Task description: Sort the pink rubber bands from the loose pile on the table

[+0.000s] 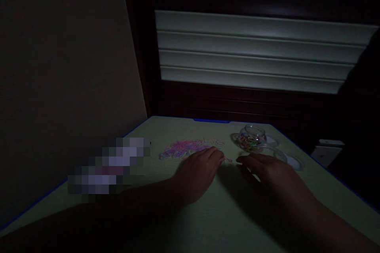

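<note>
A: Rubber bands [185, 148], a pink and purple heap, are lying on the pale tabletop [208, 221], just beyond the left hand [197, 174]. Its fingertips are touching the heap's near edge, the palm facing down, loosely spread and gripping nothing.

B: And the right hand [267, 172]?

A: It is resting flat and open, empty too, near a small clear jar [252, 138] of mixed-colour bands. A clear lid [292, 162] is lying just beside it.

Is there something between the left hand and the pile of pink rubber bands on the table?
Nothing visible. The left hand lies flat with its fingers at the near edge of the pile of pink rubber bands. The jar stands off to the right.
</note>
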Action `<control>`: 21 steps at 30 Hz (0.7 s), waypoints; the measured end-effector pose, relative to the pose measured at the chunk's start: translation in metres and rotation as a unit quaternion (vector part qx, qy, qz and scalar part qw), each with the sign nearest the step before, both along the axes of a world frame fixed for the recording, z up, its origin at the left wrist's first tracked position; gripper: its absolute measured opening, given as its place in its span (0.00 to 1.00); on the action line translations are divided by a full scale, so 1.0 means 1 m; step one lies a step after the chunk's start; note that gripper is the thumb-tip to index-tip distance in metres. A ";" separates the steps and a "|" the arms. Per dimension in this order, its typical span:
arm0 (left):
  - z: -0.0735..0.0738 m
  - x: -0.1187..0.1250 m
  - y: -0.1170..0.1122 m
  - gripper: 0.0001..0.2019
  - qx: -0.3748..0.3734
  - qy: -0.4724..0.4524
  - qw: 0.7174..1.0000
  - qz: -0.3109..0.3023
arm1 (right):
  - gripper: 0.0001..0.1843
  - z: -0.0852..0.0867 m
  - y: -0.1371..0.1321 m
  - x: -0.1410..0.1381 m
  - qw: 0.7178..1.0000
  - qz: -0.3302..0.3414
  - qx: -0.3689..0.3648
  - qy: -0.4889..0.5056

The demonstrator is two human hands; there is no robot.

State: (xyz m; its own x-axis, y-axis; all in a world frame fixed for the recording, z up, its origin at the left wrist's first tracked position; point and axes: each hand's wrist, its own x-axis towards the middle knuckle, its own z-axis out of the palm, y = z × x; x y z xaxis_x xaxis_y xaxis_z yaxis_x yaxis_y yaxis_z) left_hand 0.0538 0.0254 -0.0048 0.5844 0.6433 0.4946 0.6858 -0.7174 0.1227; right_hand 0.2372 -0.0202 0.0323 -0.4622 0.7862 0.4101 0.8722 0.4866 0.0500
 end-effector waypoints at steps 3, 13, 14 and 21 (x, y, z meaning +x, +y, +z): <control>0.002 0.001 -0.002 0.07 0.021 0.000 1.000 -0.011 | 0.13 -0.001 0.000 0.000 1.000 0.010 0.006 0.017; 0.002 -0.001 -0.006 0.07 0.064 -0.007 0.997 -0.039 | 0.12 0.001 0.000 -0.001 0.998 0.038 0.016 0.036; 0.003 -0.001 -0.007 0.07 0.065 -0.005 0.997 -0.042 | 0.11 0.001 0.000 -0.001 0.998 0.040 0.014 0.037; 0.003 -0.002 -0.007 0.07 0.068 0.007 0.997 -0.039 | 0.12 0.001 -0.002 -0.001 0.999 0.045 0.009 0.030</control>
State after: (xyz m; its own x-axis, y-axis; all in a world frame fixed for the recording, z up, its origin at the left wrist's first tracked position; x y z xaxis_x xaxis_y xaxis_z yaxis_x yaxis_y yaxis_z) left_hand 0.0521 0.0182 -0.0014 0.6373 0.5235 0.5655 0.6284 -0.7778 0.0119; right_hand 0.2363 -0.0222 0.0338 -0.5038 0.7355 0.4530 0.8272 0.5619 0.0079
